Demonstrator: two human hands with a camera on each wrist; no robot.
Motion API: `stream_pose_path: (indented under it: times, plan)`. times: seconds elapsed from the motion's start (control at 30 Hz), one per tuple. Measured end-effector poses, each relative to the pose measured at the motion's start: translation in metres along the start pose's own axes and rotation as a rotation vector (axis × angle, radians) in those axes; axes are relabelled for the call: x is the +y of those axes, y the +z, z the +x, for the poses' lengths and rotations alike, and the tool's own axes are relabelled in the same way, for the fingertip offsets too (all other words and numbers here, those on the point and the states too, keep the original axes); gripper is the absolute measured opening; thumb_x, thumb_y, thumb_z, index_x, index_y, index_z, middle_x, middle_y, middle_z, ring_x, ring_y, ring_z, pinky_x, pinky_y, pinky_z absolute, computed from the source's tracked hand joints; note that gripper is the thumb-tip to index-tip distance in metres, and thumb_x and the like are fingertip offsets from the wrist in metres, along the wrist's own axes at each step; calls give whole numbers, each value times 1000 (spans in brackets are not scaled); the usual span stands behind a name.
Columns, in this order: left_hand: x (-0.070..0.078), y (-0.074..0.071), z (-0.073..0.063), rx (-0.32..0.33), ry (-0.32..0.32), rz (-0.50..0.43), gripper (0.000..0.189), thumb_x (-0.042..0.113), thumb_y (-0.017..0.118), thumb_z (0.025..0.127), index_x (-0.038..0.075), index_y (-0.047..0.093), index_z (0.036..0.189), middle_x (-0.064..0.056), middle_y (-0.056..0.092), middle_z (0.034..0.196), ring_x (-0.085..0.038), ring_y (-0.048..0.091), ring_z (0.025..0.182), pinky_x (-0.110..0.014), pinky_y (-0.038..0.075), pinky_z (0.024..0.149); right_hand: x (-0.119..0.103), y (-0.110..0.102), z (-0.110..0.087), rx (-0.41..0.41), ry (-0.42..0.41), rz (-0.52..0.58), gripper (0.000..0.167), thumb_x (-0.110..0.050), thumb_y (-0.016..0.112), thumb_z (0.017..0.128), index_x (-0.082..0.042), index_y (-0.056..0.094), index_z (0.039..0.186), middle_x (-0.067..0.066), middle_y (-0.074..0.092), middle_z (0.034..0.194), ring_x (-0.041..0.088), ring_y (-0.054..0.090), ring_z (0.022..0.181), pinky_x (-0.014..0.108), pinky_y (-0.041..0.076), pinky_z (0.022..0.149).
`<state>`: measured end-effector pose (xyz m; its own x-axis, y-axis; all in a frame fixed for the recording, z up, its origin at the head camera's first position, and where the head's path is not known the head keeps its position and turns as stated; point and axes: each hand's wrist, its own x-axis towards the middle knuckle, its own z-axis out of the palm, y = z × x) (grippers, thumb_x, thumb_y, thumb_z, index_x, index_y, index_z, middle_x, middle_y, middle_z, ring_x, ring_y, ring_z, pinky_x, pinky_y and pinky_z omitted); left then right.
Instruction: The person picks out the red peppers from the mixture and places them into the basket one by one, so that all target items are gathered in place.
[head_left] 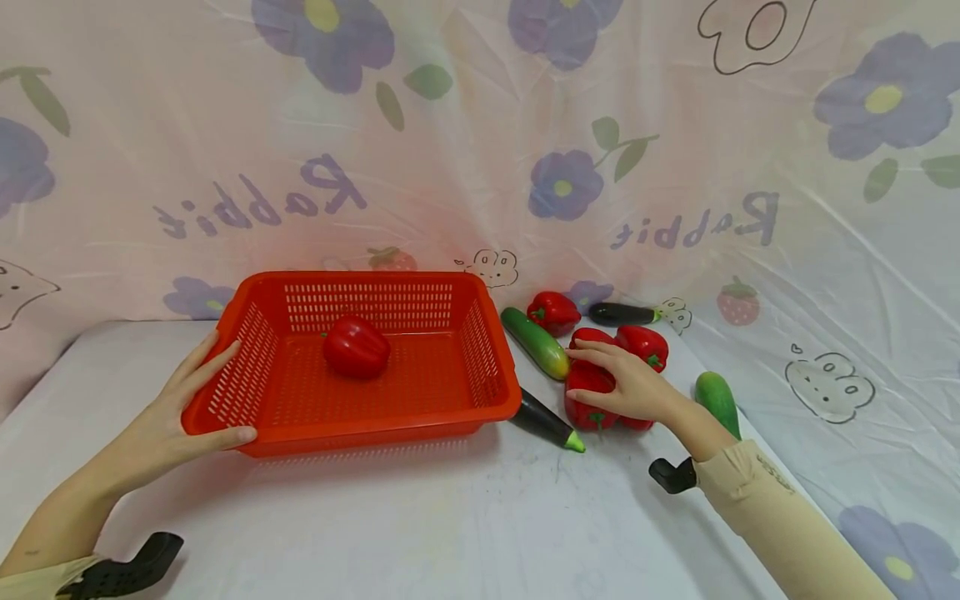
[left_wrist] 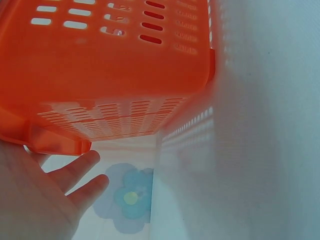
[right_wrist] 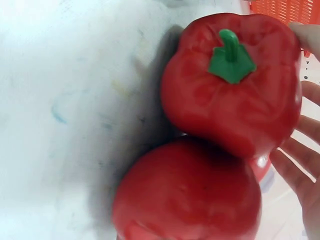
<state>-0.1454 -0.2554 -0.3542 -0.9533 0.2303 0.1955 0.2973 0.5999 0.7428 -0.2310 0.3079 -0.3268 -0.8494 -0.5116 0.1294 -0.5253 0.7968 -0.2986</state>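
Note:
A red plastic basket (head_left: pixel 390 421) with slotted walls stands left of centre, one red bell pepper (head_left: pixel 356 347) lying inside it. My left hand (head_left: pixel 180 408) grips the basket's near left corner, thumb on the front rim and fingers over the left rim. At the right, my right hand (head_left: pixel 626 383) holds a red bell pepper (right_wrist: pixel 232 85) from above, thumb and fingers spread around its sides. Its green stem faces the right wrist camera. Another red bell pepper (right_wrist: pixel 187 192) lies right against it. Part of the held pepper is hidden by the hand in the head view.
Between basket and peppers lie a green cucumber (head_left: pixel 536 342) and a dark eggplant (head_left: pixel 546 421). More red peppers (head_left: pixel 553 312) and a second eggplant (head_left: pixel 622 314) sit farther back. Another cucumber (head_left: pixel 717 402) lies beyond my right wrist. A patterned cloth (head_left: pixel 450 167) hangs behind the white table.

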Motion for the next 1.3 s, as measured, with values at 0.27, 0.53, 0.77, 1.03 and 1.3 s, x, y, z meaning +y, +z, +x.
stream_pose_path:
  times: [0.27, 0.53, 0.77, 1.03, 1.3]
  plan:
    - [0, 1, -1, 5, 8, -8, 100, 20, 77, 77, 25, 14, 155, 11, -11, 161, -31, -12, 147, -84, 10, 90, 1, 2, -4, -5, 21, -9, 61, -42, 71, 84, -15, 55, 136, 14, 48, 143, 35, 45, 128, 58, 50, 91]
    - [-1, 0, 0, -1, 4, -12, 100, 19, 77, 78, 26, 13, 155, 12, -11, 161, -31, -12, 147, -85, 10, 90, 0, 2, -10, -7, 33, -12, 63, -44, 72, 82, -15, 55, 135, 13, 48, 143, 35, 43, 129, 59, 49, 92]
    - [0, 1, 1, 2, 10, -16, 101, 19, 77, 77, 24, 14, 155, 10, -11, 161, -33, -12, 146, -84, 9, 91, 1, 5, -15, -3, 39, -11, 66, -46, 75, 78, -16, 56, 135, 12, 48, 143, 34, 42, 129, 57, 51, 90]
    - [0, -1, 1, -10, -11, -2, 101, 21, 76, 78, 26, 12, 155, 11, -13, 160, -36, -11, 146, -84, 15, 87, -1, 9, -20, -9, 62, -12, 67, -50, 77, 75, -20, 58, 133, 10, 49, 142, 33, 42, 129, 54, 54, 86]
    - [-1, 0, 1, -1, 1, -10, 101, 19, 77, 77, 24, 13, 155, 10, -12, 161, -36, -11, 146, -84, 12, 90, 1, 8, -25, -2, 29, -11, 70, -48, 79, 73, -22, 57, 134, 11, 49, 142, 37, 45, 126, 51, 55, 83]
